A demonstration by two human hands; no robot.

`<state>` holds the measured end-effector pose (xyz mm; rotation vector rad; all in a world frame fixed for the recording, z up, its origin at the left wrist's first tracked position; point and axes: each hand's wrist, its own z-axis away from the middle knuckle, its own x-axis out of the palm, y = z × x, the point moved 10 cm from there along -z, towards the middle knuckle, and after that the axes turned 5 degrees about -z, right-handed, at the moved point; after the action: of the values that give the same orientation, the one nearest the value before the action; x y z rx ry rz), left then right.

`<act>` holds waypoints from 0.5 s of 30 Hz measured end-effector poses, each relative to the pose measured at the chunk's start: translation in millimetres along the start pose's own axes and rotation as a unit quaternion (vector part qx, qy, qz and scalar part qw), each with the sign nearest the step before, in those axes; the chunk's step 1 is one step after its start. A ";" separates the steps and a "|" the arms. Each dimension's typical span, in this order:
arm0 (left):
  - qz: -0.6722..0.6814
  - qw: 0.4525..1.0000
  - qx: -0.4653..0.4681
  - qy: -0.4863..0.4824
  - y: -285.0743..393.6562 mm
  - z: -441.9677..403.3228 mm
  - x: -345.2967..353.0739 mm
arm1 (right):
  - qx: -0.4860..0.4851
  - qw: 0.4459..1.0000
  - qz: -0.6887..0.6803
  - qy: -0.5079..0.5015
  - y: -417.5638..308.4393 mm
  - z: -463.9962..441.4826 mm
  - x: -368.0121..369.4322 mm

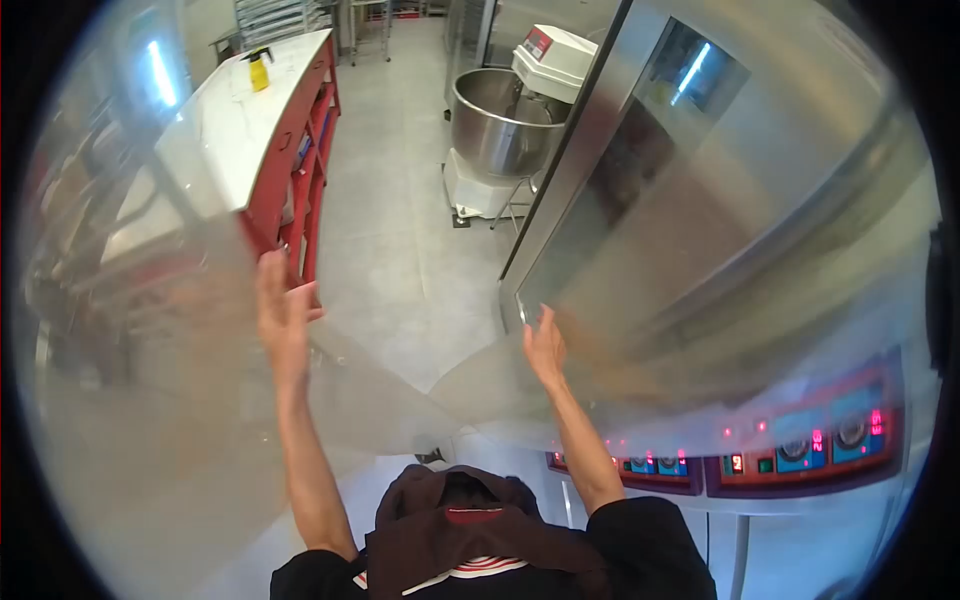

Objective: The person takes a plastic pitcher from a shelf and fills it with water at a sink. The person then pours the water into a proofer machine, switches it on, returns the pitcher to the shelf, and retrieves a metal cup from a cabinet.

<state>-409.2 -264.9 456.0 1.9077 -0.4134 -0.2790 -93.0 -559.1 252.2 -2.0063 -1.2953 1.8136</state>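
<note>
At the inner edge of the left translucent plastic sheet (170, 430), the person's left hand (286, 325) stands raised with fingers extended and thumb set apart, clenched on nothing; it appears to press the sheet outward. Along the inner edge of the right translucent plastic sheet (660, 365), the right hand (545, 348) is also raised, its fingers loosely parted and seeming to grip nothing, though whether the fingertips touch the plastic is hard to tell.

The step in hand looks like parting the sheets. To do it well, both palms would best push evenly near the inner edges, so that neither side slips past a hand and swings back. Flat fingers should serve better than a pinch, as the plastic looks thin and floppy. The right side calls for more care: that sheet's lower edge appears in view just above the control panel (800, 440) with red digits, and could brush its dials.

The left sheet spreads outward from the left hand, the right one outward from the right hand, and their lower inner corners come near each other between the forearms. Beyond the gap, a yellow spray bottle (258, 70) stands toward the worktop's (215, 130) far end.
</note>
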 end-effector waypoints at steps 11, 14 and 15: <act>-0.210 0.930 0.131 0.273 -26.1 -182.2 -48.5 | 0.375 0.893 0.157 -0.191 246.9 2.9 137.5; -0.298 0.893 0.143 0.307 -47.9 -230.7 -37.7 | 0.335 0.849 0.171 -0.370 301.3 -9.6 233.9; -0.316 0.895 0.123 0.288 -66.6 -251.1 -33.3 | 0.348 0.804 0.153 -0.458 307.6 -12.6 263.5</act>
<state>-333.2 -15.9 484.9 2.2166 0.6133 -0.0662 42.2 -569.8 -129.7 -0.9464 -0.2093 2.9890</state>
